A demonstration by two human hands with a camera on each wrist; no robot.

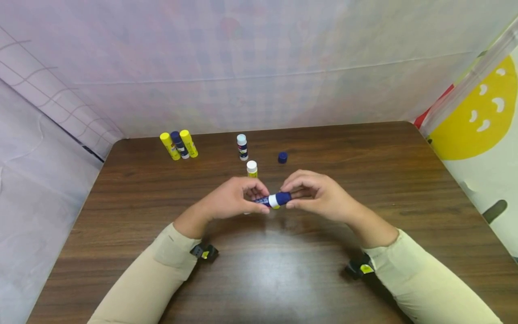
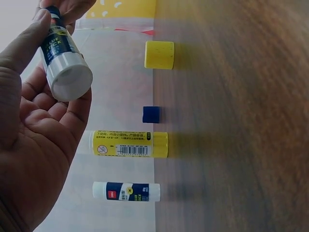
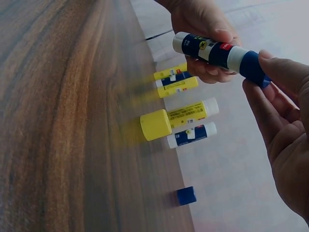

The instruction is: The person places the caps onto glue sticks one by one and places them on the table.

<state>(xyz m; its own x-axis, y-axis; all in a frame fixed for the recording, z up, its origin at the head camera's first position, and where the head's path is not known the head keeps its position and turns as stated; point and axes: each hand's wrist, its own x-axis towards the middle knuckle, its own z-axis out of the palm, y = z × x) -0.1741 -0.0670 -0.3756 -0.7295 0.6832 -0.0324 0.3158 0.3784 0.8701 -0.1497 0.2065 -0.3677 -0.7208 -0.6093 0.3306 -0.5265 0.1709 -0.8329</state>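
Observation:
A navy glue stick with a white collar is held above the table between both hands. My left hand grips its labelled barrel, and the white base faces the camera in the left wrist view. Thumb and fingers of my right hand pinch the blue cap at the other end. White shows between cap and label. Just beyond my left hand stands a yellow glue stick with its white top bare. A yellow cap rests on the table, mostly hidden behind the held stick in the head view.
Behind stands a navy glue stick without a cap. A loose blue cap lies to its right. At the back left, two yellow glue sticks flank a navy one. Fabric hangs along the back edge of the wooden table.

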